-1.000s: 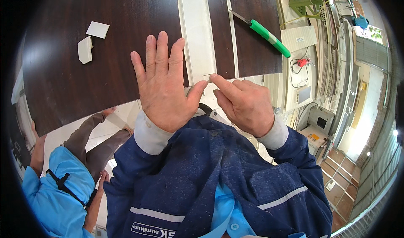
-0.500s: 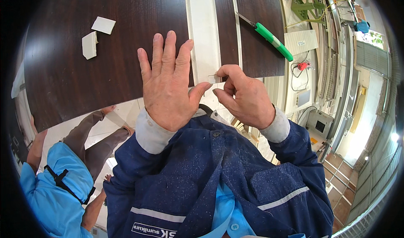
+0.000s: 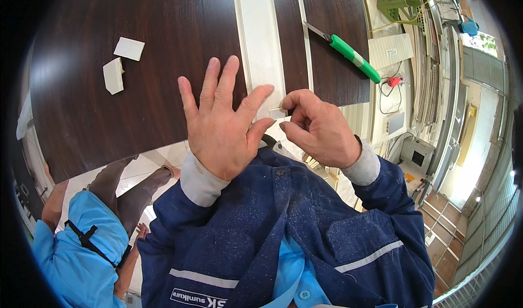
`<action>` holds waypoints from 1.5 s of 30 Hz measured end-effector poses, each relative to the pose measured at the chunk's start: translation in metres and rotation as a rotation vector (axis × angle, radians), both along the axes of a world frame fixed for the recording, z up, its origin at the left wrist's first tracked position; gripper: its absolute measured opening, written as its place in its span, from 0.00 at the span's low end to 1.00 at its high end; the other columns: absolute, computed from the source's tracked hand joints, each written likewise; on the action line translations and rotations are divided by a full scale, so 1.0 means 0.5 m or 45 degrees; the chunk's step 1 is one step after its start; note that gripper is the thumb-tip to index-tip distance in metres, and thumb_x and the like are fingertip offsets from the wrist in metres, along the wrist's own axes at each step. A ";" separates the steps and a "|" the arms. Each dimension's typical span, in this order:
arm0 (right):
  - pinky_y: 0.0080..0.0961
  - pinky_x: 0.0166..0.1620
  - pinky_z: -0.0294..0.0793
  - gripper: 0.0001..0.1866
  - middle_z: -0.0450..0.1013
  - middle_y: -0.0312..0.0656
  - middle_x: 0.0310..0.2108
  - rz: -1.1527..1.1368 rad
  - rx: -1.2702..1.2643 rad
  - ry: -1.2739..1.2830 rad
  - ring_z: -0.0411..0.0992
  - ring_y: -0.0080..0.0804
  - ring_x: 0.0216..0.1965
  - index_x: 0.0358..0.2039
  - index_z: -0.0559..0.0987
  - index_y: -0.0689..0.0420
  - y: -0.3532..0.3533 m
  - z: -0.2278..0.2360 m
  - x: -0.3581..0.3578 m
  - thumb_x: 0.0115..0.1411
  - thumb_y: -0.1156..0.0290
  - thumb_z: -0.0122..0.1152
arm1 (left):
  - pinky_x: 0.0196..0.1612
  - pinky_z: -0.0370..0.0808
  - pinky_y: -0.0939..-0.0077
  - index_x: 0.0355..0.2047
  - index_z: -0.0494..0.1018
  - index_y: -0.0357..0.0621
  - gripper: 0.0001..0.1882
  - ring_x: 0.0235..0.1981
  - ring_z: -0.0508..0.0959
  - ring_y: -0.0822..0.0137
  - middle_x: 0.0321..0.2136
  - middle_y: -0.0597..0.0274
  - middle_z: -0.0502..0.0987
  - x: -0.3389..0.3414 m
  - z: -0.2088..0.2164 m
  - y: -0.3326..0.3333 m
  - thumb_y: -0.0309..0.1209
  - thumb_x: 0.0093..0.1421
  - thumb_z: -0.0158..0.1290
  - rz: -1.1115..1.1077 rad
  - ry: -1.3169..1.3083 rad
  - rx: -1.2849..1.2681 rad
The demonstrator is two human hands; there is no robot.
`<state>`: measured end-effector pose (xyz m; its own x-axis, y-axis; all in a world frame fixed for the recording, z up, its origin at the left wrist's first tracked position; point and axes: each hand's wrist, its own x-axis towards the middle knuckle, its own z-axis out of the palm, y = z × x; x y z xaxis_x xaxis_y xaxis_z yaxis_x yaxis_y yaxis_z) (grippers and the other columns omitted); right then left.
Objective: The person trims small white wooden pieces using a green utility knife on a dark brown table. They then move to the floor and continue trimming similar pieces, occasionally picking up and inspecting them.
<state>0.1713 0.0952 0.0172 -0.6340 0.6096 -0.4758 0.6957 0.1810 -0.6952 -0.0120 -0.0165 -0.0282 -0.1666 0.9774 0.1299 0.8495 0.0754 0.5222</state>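
My left hand [image 3: 220, 125] is spread over the near edge of a dark wood-grain board [image 3: 163, 90]. Its index finger reaches across a long white strip [image 3: 260, 52], and its thumb points toward my right hand. At the strip's near end, my right hand [image 3: 321, 128] has its index finger bent and its thumb held apart from it; the other fingers curl under. A thin sliver [image 3: 277, 109] shows beside that index fingertip, too small to name. Beyond my right hand lies a green-handled cutter [image 3: 354, 58], blade out, its tip by a narrower white strip [image 3: 306, 46].
Two white offcuts [image 3: 129, 49] lie on the board's left. A person in a light blue shirt [image 3: 90, 242] is at the lower left. To the right are a red tool with a cord [image 3: 393, 82], a green stool [image 3: 400, 3] and stacked long panels [image 3: 427, 74].
My left index finger has swung right, over the white strip, and that hand sits slightly lower. My right hand has shifted a little down and right. The whole view has moved slightly.
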 end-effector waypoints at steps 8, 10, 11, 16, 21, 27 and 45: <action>0.33 0.31 0.75 0.12 0.77 0.43 0.25 -0.011 -0.085 0.080 0.77 0.38 0.25 0.42 0.75 0.57 -0.015 0.003 0.007 0.61 0.71 0.67 | 0.74 0.37 0.28 0.39 0.86 0.69 0.07 0.75 0.58 0.49 0.68 0.60 0.70 0.013 -0.021 0.000 0.47 0.62 0.63 -0.074 0.021 0.095; 0.32 0.31 0.75 0.11 0.77 0.43 0.26 -0.055 -0.073 0.068 0.78 0.38 0.25 0.41 0.76 0.57 -0.025 0.005 0.012 0.60 0.71 0.68 | 0.75 0.36 0.29 0.37 0.86 0.69 0.07 0.75 0.58 0.50 0.67 0.62 0.72 0.016 -0.027 0.000 0.47 0.61 0.63 -0.070 0.004 0.122; 0.31 0.31 0.75 0.11 0.77 0.43 0.27 -0.119 -0.084 0.020 0.78 0.37 0.26 0.41 0.77 0.56 -0.026 0.007 0.018 0.60 0.72 0.68 | 0.75 0.35 0.29 0.36 0.86 0.68 0.06 0.75 0.59 0.50 0.67 0.62 0.72 0.017 -0.028 -0.001 0.47 0.61 0.64 -0.068 0.000 0.126; 0.29 0.30 0.75 0.10 0.76 0.42 0.27 -0.017 0.220 0.098 0.77 0.37 0.26 0.43 0.82 0.55 -0.028 -0.009 0.033 0.61 0.73 0.69 | 0.76 0.35 0.33 0.32 0.85 0.66 0.04 0.74 0.60 0.52 0.66 0.63 0.74 0.018 -0.023 -0.004 0.44 0.59 0.66 -0.072 -0.049 0.160; 0.28 0.32 0.75 0.09 0.76 0.41 0.30 0.030 0.367 0.341 0.77 0.34 0.28 0.43 0.83 0.58 -0.049 -0.026 0.062 0.61 0.75 0.69 | 0.76 0.37 0.33 0.40 0.83 0.56 0.15 0.74 0.61 0.50 0.66 0.57 0.72 0.008 -0.002 -0.013 0.41 0.53 0.70 -0.103 -0.158 0.090; 0.21 0.35 0.73 0.09 0.79 0.38 0.34 -0.449 -0.183 0.317 0.74 0.23 0.30 0.44 0.82 0.63 -0.098 -0.039 0.106 0.69 0.71 0.64 | 0.76 0.40 0.34 0.44 0.80 0.53 0.22 0.73 0.62 0.49 0.65 0.53 0.71 0.016 -0.001 -0.009 0.41 0.49 0.72 -0.067 -0.101 0.106; 0.17 0.30 0.66 0.10 0.73 0.34 0.29 -0.763 -0.941 0.582 0.67 0.18 0.26 0.43 0.79 0.61 -0.117 -0.032 0.065 0.73 0.66 0.59 | 0.53 0.70 0.62 0.39 0.83 0.54 0.11 0.41 0.81 0.67 0.37 0.72 0.84 0.032 0.008 -0.050 0.37 0.56 0.69 -0.220 -0.456 0.434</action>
<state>0.2040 0.0365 0.0012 -0.5382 0.5386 -0.6483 0.1751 -0.6810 -0.7110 0.0041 -0.0417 -0.0244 -0.0990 0.9069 0.4096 0.5979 -0.2749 0.7530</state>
